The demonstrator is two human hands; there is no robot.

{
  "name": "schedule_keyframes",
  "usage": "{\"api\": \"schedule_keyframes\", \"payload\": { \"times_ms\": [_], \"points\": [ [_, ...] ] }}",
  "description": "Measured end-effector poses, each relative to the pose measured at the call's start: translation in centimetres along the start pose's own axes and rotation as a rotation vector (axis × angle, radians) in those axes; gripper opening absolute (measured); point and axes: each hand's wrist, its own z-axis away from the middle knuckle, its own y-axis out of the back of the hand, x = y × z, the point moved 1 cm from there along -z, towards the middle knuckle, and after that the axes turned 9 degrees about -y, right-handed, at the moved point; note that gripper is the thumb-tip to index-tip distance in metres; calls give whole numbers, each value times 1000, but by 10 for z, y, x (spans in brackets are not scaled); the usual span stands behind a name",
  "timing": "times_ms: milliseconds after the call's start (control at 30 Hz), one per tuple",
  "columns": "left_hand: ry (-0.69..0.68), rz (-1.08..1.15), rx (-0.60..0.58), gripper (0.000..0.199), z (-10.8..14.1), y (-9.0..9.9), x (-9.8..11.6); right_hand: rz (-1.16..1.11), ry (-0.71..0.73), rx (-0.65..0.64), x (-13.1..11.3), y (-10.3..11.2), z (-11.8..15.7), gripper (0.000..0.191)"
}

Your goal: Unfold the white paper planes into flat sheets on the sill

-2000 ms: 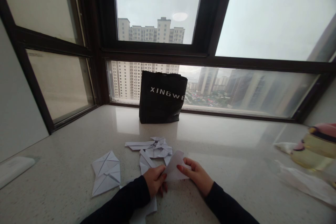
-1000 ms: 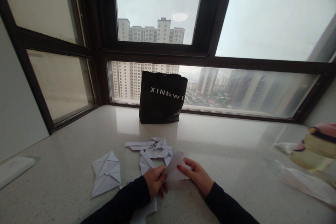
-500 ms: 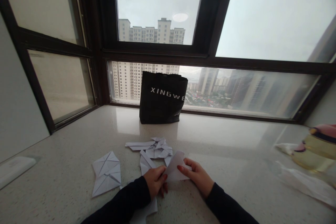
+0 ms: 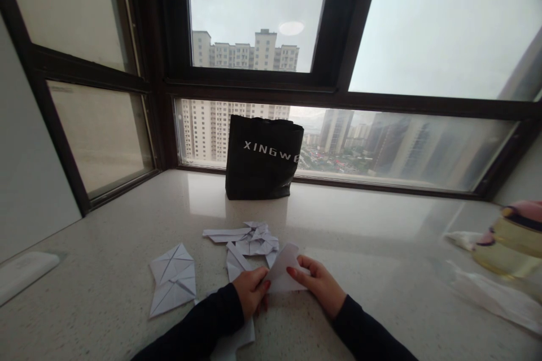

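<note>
Between my hands is a sheet of white paper (image 4: 283, 274), with one flap standing up at its left. My left hand (image 4: 251, 292) pinches the left edge, thumb on top. On the right side, my right hand (image 4: 320, 281) grips it with the thumb laid over the face and the fingers behind. Just beyond lies a pile of folded white paper pieces (image 4: 254, 240). To the left, a creased folded paper (image 4: 173, 280) rests flat on the counter. More white paper (image 4: 242, 341) shows partly from under my left forearm.
A black bag (image 4: 263, 161) with white letters stands upright against the window. At the right are a yellowish transparent container (image 4: 503, 248) with a pink top and a crumpled white wrapper (image 4: 495, 299). A white flat object (image 4: 27, 273) sits at the left edge of the speckled counter (image 4: 127, 237).
Hardly anything differs. The left fingers have curled slightly further under the paper; both hands keep their hold in the same place.
</note>
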Motion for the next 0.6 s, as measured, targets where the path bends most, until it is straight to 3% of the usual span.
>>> {"api": "schedule_keyframes", "payload": {
  "times_ms": [233, 333, 467, 600],
  "points": [
    [-13, -37, 65, 36, -5, 2, 10, -127, -29, -16, 3, 1, -1, 28],
    [-10, -89, 179, 44, -9, 18, 13, -268, -48, 56, 3, 3, -2, 28],
    [-12, -266, 350, 33, -12, 50, 10, -450, -103, 187, 1, 6, -3, 25],
    [-16, -474, 322, 26, -10, 63, 0, -530, -125, 160, -1, 6, -3, 23]
  ]
}}
